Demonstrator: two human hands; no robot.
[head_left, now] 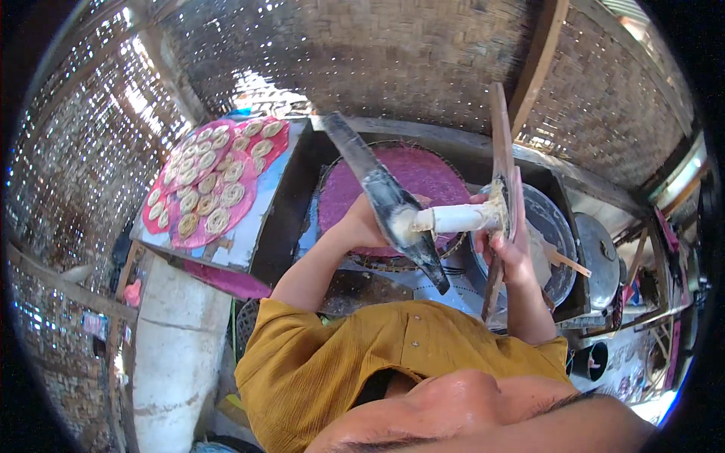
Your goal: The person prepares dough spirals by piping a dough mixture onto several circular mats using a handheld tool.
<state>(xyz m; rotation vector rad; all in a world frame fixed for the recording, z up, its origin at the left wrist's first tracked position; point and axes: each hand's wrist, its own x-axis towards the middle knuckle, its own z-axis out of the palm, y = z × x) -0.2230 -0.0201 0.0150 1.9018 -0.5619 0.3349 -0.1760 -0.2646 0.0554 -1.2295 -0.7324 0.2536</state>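
Note:
Over the work box I hold a wooden hand press, made of two bars with a white pipe [462,218] between them. My left hand [364,225] is closed round the middle of the dark left bar [351,151], its fingers partly hidden behind it. My right hand [516,258] grips the right bar [500,124], which stands nearly upright with pale dough [496,202] smeared round the pipe's end. Below the press lies a round woven tray [387,157] lined with pink sheet. Close beneath my right hand sits a basin [568,226] with pale dough and a wooden stick [572,263].
Pink sheets [226,174] bearing several coiled dough rounds [217,220] lie on a surface at the left. A large round metal lid [596,257] is right of the basin. A woven bamboo wall [377,68] and a slanting post [538,68] stand behind.

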